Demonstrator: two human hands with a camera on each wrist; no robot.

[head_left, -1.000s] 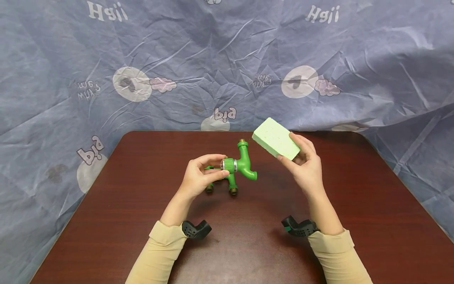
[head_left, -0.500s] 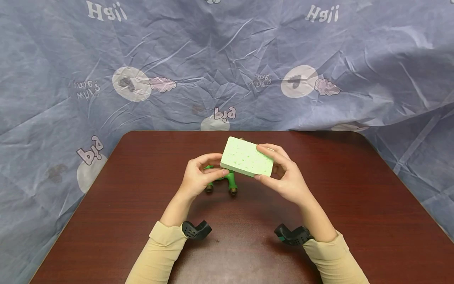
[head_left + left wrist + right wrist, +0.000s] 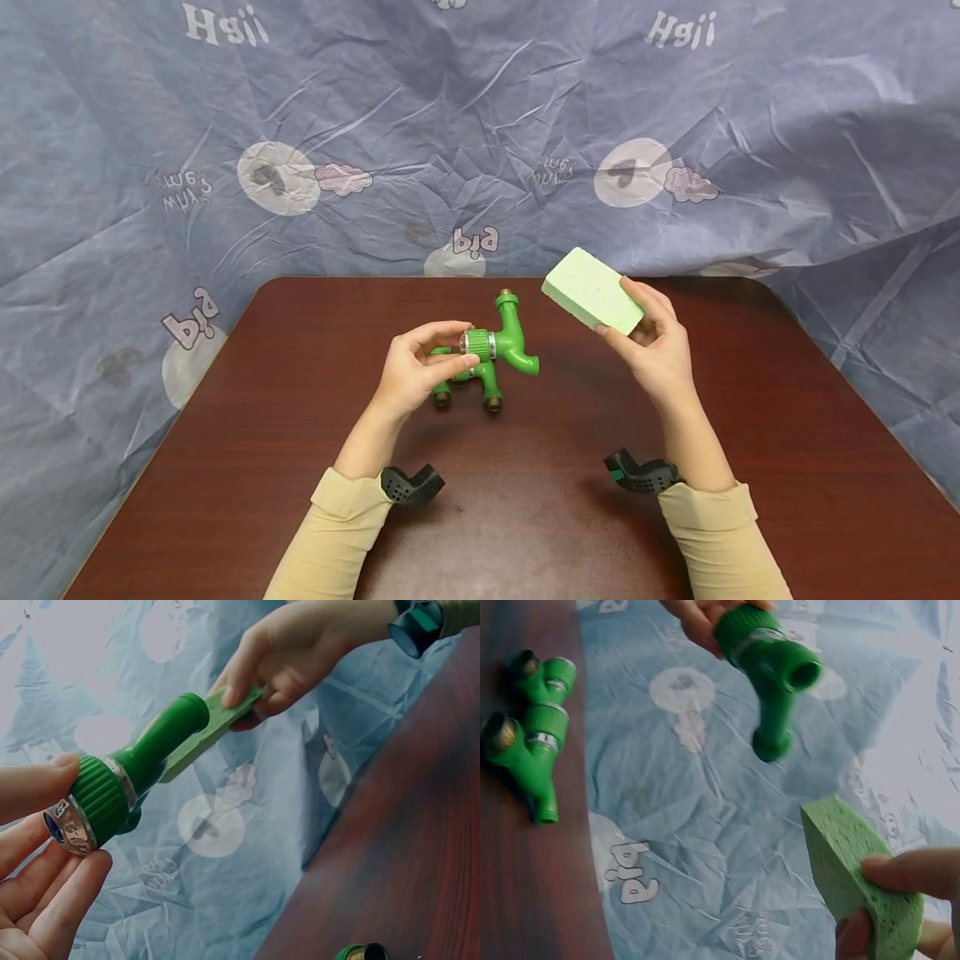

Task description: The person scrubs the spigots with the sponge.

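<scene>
My left hand [image 3: 408,367] pinches the ribbed handle of a green faucet [image 3: 512,340] between thumb and fingers, holding it above the table. Its spout points down to the right and its brass-threaded inlet points away. A pale green sponge [image 3: 592,292] is gripped by its near right end in my right hand [image 3: 662,350], up and to the right of the faucet, with a gap between them. In the right wrist view the sponge [image 3: 855,877] shows its porous side, and the held faucet [image 3: 772,682] shows its open spout.
Two more green faucets lie on the dark wooden table [image 3: 300,433] beneath my left hand, a nearer faucet [image 3: 529,765] and another faucet [image 3: 547,686] in the right wrist view. A blue-grey printed cloth [image 3: 420,125] hangs behind the table.
Half a second ago the sponge was over the faucet, covering it from view. It has since moved back up and right. My left hand has shifted slightly left and up with the faucet.
</scene>
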